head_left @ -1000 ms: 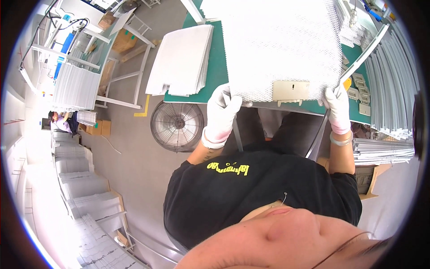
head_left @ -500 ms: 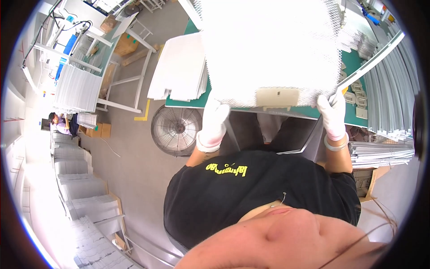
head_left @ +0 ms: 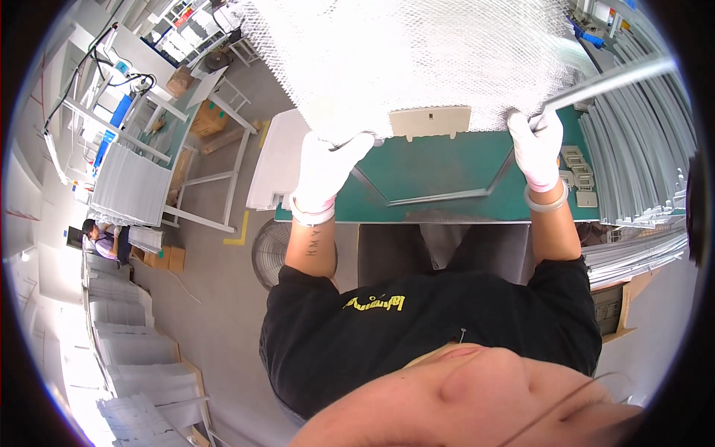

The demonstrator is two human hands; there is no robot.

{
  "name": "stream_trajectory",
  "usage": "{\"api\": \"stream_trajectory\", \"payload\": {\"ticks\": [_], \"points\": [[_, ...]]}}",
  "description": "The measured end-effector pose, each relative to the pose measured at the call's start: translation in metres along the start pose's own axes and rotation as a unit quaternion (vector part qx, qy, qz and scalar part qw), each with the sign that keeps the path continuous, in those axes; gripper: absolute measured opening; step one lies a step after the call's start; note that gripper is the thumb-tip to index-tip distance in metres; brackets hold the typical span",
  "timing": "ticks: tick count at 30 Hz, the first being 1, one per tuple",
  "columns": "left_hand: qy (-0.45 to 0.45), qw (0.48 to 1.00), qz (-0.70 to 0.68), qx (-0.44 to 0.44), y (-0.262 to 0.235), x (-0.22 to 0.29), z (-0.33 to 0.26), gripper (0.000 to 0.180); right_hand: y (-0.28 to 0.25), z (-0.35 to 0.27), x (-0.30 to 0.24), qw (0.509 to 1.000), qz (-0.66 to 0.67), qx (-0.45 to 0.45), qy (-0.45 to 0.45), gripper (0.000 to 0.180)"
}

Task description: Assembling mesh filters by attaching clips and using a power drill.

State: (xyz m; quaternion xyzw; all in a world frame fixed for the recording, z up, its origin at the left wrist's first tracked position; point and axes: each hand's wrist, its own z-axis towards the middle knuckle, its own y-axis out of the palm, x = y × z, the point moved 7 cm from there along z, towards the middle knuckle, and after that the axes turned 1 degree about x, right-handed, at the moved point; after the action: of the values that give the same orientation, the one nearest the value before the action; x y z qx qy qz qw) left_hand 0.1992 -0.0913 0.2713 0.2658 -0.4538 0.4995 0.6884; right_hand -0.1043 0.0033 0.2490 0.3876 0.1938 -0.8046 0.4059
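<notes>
While both gloved hands are raised over the green counter [head_left: 447, 160], they hold a large white mesh filter panel [head_left: 417, 59] lifted off its surface. The left hand [head_left: 328, 167] is closed on the panel's lower left corner, fingers curled under the edge. The right hand [head_left: 538, 145] is closed on the lower right corner, where a thin metal frame strip [head_left: 603, 82] runs up and to the right from its grip. A beige plastic latch [head_left: 430, 123] sits on the panel's lower edge between the two hands. On the counter beneath lies a bent metal frame [head_left: 447, 195], and small beige clips [head_left: 579, 175] lie just beside the right wrist. Long metal strips [head_left: 640, 156] are stacked to the right. A flat white panel [head_left: 274, 160] rests to the left of the counter, and a floor fan [head_left: 269, 253] stands below it.
</notes>
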Motion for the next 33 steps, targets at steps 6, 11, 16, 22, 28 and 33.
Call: {"api": "stream_trajectory", "payload": {"ticks": [6,11,16,22,28,33], "points": [[0.023,0.997,0.043,0.057,0.014,-0.014,0.001,0.013,-0.022,-0.008,0.04,0.996,-0.018,0.082,-0.033,0.036],[0.038,0.994,0.011,0.105,0.014,-0.011,-0.007,0.013,-0.017,-0.009,0.035,0.995,0.034,0.091,-0.023,0.028],[0.043,0.991,-0.029,0.125,0.014,-0.015,-0.007,0.012,-0.008,-0.005,0.019,0.994,0.066,0.082,0.011,0.027],[0.03,0.989,0.066,0.131,0.011,-0.015,-0.001,0.008,-0.017,-0.005,0.029,0.996,-0.034,0.083,0.001,0.029],[0.063,0.99,-0.001,0.125,0.007,-0.023,-0.003,0.012,-0.015,-0.001,0.025,0.997,-0.034,0.07,-0.018,0.03],[0.082,0.984,-0.02,0.154,0.005,-0.025,-0.008,0.013,-0.015,0.0,0.028,0.997,-0.01,0.073,0.0,0.03]]}}
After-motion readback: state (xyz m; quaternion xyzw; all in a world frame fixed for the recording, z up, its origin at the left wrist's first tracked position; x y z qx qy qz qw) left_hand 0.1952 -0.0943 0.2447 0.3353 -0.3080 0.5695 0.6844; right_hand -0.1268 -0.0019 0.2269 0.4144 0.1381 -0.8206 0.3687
